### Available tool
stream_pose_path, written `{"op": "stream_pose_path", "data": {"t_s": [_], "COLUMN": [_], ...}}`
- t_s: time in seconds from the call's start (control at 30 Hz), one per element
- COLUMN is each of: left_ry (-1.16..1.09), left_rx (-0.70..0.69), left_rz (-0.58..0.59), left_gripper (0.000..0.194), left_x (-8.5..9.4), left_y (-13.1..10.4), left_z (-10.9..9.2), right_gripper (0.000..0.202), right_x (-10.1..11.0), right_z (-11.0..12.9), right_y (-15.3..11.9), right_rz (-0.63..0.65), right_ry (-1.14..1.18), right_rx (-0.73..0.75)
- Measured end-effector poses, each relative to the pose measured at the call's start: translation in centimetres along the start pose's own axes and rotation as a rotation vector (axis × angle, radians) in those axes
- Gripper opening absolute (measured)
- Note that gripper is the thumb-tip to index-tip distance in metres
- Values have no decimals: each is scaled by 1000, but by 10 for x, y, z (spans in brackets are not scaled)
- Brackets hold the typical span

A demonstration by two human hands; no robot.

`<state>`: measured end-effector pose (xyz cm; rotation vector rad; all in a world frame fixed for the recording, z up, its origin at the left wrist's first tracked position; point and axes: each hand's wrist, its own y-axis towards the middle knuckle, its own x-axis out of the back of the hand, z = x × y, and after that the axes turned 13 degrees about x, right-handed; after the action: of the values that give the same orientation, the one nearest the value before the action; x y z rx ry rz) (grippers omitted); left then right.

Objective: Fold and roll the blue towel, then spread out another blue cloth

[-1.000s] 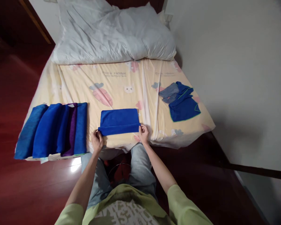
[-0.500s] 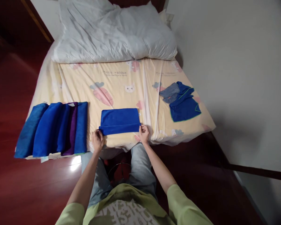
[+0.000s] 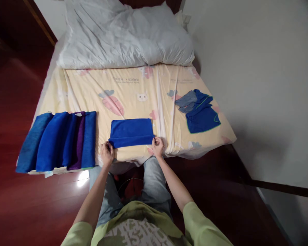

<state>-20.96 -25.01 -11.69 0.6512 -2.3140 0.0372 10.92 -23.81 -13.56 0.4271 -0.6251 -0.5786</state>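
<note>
- Scarcely any movement is seen since the earlier frames; the blue cloth [image 3: 131, 127] is kept near the bed's [image 3: 140, 109] front edge, its near strip folded over.
- Its near left corner is pinched in the left hand's [image 3: 107, 153] grip, its right end in the right hand's [image 3: 157, 147].
- Folded cloths [image 3: 58, 141] are ranged to the left.

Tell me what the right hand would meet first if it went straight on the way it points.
The folded blue cloth, most likely: the right hand is at its right end and points forward and slightly left across it. Depth is hard to judge.
</note>
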Motion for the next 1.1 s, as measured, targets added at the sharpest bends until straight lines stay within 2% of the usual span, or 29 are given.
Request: {"op": "stream_pose_path", "data": {"t_s": [0.2, 0.43, 0.57, 0.73, 0.9, 1.1], "left_ry": [19, 22, -12, -20, -24, 31], "left_rx": [-20, -51, -143, -263, -226, -205], "left_rz": [-5, -39, -25, 54, 92, 114], "left_gripper": [21, 19, 21, 35, 42, 43], "left_x": [-3, -1, 1, 3, 5, 8], "left_y": [1, 1, -1, 1, 3, 3], "left_z": [6, 2, 1, 2, -3, -10], "right_gripper": [25, 18, 19, 29, 34, 42], "right_x": [0, 3, 5, 6, 7, 13], "right_z": [1, 7, 9, 8, 8, 8], "right_y": [0, 3, 5, 6, 7, 10], "right_rz": [-6, -24, 13, 110, 154, 215], "right_ry": [-7, -26, 23, 35, 1, 66], "right_rx": [18, 88, 193, 270, 312, 304]}}
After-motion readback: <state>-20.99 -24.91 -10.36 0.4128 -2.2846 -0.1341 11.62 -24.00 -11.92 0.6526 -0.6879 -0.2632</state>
